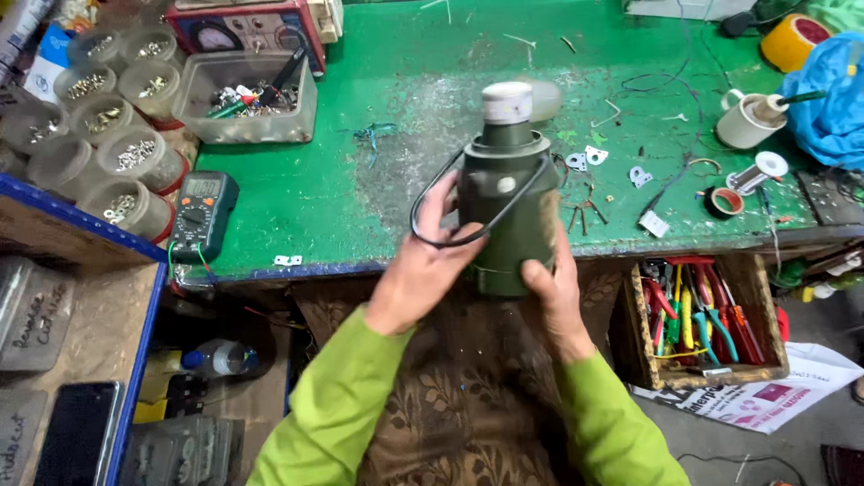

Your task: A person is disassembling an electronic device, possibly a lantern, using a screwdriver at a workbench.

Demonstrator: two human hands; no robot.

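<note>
Both hands grasp a dark green motor (504,211): left hand (423,261) on its black cable (432,236), right hand (553,292) on the base

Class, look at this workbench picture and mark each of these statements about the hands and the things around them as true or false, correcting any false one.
1. Both hands grip a dark green cylindrical device. True: the left hand and right hand hold its sides.
2. A black cable loops across the device. True.
3. The multimeter lies to the right of the device. False: it lies to the left, near the jars of screws.
4. The bench top is red. False: it is green.
5. A box of hand tools sits below the bench edge on the right. True.
</note>
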